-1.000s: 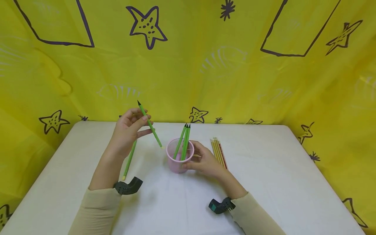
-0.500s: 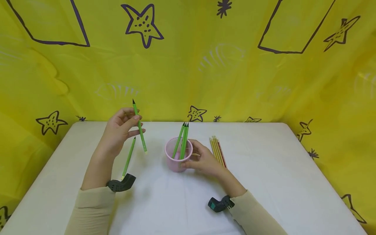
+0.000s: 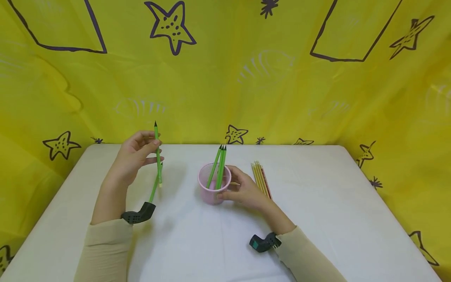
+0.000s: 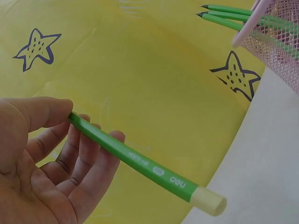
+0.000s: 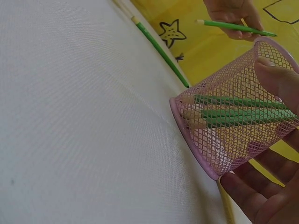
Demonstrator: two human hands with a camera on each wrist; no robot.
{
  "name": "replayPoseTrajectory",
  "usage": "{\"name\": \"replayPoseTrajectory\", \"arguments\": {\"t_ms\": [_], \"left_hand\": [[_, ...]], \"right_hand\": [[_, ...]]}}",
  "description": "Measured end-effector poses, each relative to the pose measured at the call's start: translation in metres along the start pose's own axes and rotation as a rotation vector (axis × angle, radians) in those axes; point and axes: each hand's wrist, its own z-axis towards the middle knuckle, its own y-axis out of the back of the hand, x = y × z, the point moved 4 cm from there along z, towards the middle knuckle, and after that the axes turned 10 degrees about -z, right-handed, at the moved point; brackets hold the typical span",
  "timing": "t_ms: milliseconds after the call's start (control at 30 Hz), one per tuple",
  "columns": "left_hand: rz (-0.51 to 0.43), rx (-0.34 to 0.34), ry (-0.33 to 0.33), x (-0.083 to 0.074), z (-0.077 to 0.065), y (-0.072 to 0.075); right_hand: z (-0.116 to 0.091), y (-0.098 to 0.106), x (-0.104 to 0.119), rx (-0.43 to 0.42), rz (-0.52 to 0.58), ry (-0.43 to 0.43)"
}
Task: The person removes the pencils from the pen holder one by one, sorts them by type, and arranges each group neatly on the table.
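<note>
My left hand (image 3: 135, 156) pinches a green pencil (image 4: 131, 154) between thumb and fingers, above the left part of the table. Its black tip points up and its pale end points down. My right hand (image 3: 244, 190) grips a pink mesh pencil cup (image 5: 224, 135) from the right side, thumb at the front. Inside the cup, three green pencils (image 3: 220, 168) lean with their black tips upward. Below the left hand another green pencil (image 3: 153, 190) lies on the table, partly hidden behind the held pencil and the wrist camera.
Several yellow pencils and a red one (image 3: 260, 178) lie side by side to the right of the cup, partly behind the right hand. The white table (image 3: 197, 243) ends at a yellow patterned curtain (image 3: 211, 86) at the back.
My left hand has moved left, away from the cup, with the green pencil, which has turned from slanted to nearly upright. The right hand and the cup have hardly moved.
</note>
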Motion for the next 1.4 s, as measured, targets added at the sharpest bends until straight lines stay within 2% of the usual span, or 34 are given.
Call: {"name": "replayPoseTrajectory", "arguments": {"t_ms": [233,433,567,733,1000,1400], "left_hand": [[0.109,-0.006,0.066,0.006,0.000,0.010],[0.246,0.051,0.138,0.012,0.002,0.012],[0.297,0.095,0.168,0.017,0.003,0.009],[0.309,0.119,0.199,0.025,0.004,0.009],[0.328,0.114,0.222,0.038,0.007,0.012],[0.329,0.111,0.301,0.055,0.009,0.013]], "right_hand": [[0.001,0.000,0.000,0.003,-0.001,0.013],[0.000,0.000,0.000,-0.003,-0.013,0.012],[0.000,0.000,0.001,-0.001,-0.007,0.013],[-0.001,0.000,0.002,-0.002,-0.009,0.006],[-0.001,0.000,0.000,-0.001,-0.014,0.012],[0.000,0.001,0.000,-0.003,-0.014,0.026]]}}
